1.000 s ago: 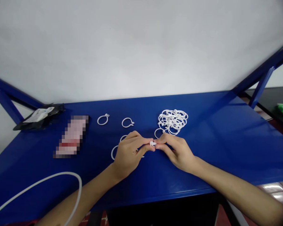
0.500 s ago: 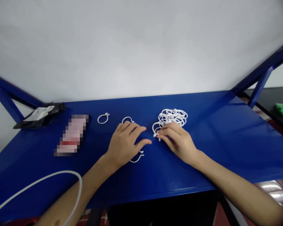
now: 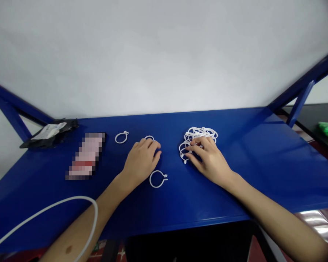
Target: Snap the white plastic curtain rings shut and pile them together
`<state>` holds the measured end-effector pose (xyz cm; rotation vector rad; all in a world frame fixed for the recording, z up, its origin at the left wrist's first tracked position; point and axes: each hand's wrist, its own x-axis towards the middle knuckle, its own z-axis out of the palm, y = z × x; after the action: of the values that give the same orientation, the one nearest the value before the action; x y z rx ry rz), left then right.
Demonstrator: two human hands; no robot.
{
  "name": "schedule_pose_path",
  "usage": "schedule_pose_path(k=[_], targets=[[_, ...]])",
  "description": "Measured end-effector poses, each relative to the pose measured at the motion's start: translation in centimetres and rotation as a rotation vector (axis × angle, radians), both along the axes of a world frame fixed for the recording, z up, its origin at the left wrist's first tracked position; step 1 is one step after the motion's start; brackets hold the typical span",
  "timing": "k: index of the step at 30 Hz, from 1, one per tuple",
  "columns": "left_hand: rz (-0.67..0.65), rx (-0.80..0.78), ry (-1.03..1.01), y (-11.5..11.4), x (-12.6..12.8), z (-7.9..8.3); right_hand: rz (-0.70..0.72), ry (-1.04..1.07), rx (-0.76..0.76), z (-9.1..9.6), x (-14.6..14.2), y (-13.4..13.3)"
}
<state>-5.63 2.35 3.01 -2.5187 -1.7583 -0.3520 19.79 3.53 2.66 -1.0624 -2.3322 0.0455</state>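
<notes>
On the blue counter (image 3: 248, 153) the work shown is sorting white plastic rings, each with a small clasp nub, out of a heap and laying them singly to the left.

Three rings lie apart from the heap. One closed ring (image 3: 121, 137) sits far back near a blurred-out pink packet (image 3: 85, 155). A second ring (image 3: 149, 138) is mostly hidden under the fingertips of the left hand (image 3: 142, 162), only its far arc showing. A third ring (image 3: 158, 179) lies free on the counter just beside the left hand's near edge, touching nothing else.

The left hand rests palm down, fingers loosely together and slightly curled over the second ring; whether it presses or pinches that ring cannot be told. The right hand (image 3: 207, 160) lies over the near side of the pile of tangled rings (image 3: 200, 136), fingers spread and bent into the loops, fingertips touching several; no single ring is seen pinched clear of the pile.

Judged from this layout, only a small share is done: three rings set out, while the pile holds many more, interlocked.

A black pouch with a white label (image 3: 49, 133) lies at the far left corner, and a white tube (image 3: 71, 203) curves across the near left.
</notes>
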Motion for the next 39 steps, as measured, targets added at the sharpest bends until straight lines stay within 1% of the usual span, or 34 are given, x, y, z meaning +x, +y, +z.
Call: schedule_pose_path(k=[2,4,7,9,11,14,15,17,20,23,26,28,30,32,34,37,39], targets=[[0.082,0.085,0.025,0.4,-0.4,-0.3,0.012,0.02,0.001,0.3,-0.1,-0.3],[0.109,0.115,0.067,0.7,-0.9,-0.7,0.032,0.031,0.004,0.5,-0.2,-0.6],[0.078,0.108,0.053,1.1,-1.3,-1.1,0.064,0.037,0.002,0.6,-0.4,-1.0],[0.038,0.108,-0.062,1.0,-1.1,-0.9,0.08,0.054,-0.009,0.6,-0.5,-1.2],[-0.035,0.036,-0.276,0.5,-0.5,-0.1,0.098,0.093,-0.023,0.6,-0.7,-1.4],[-0.194,-0.242,-0.602,-0.7,0.6,1.2,0.163,0.177,-0.085,0.8,-0.9,-1.7],[-0.241,-0.313,-0.664,-1.1,1.0,1.6,0.201,0.204,-0.118,0.8,-1.0,-1.8],[-0.306,-0.361,-0.716,-1.7,1.6,2.0,0.282,0.254,-0.183,0.9,-1.1,-2.0],[-0.348,-0.309,-0.72,-2.1,2.1,1.9,0.323,0.32,-0.25,1.0,-1.2,-2.2],[-0.357,-0.264,-0.744,-2.2,2.2,1.4,0.272,0.379,-0.302,1.1,-1.3,-2.4],[-0.341,-0.257,-0.795,-2.3,2.2,0.9,0.234,0.411,-0.358,1.2,-1.4,-2.6],[-0.329,-0.248,-0.806,-2.4,2.4,0.6,0.237,0.419,-0.381,1.1,-1.5,-2.6],[-0.332,-0.208,-0.77,-2.6,2.6,0.3,0.261,0.422,-0.382,0.8,-1.6,-2.5],[-0.356,-0.114,-0.7,-2.7,2.8,-0.1,0.286,0.407,-0.366,0.5,-1.6,-2.4],[-0.407,0.026,-0.627,-2.8,3.1,-0.4,0.309,0.379,-0.349,0.3,-1.6,-2.4],[-0.475,0.236,-0.529,-3.0,3.3,-0.7,0.356,0.366,-0.332,0.5,-1.6,-2.7],[-0.5,0.343,-0.458,-3.2,3.3,-0.8,0.376,0.366,-0.319,0.7,-1.6,-2.9]])
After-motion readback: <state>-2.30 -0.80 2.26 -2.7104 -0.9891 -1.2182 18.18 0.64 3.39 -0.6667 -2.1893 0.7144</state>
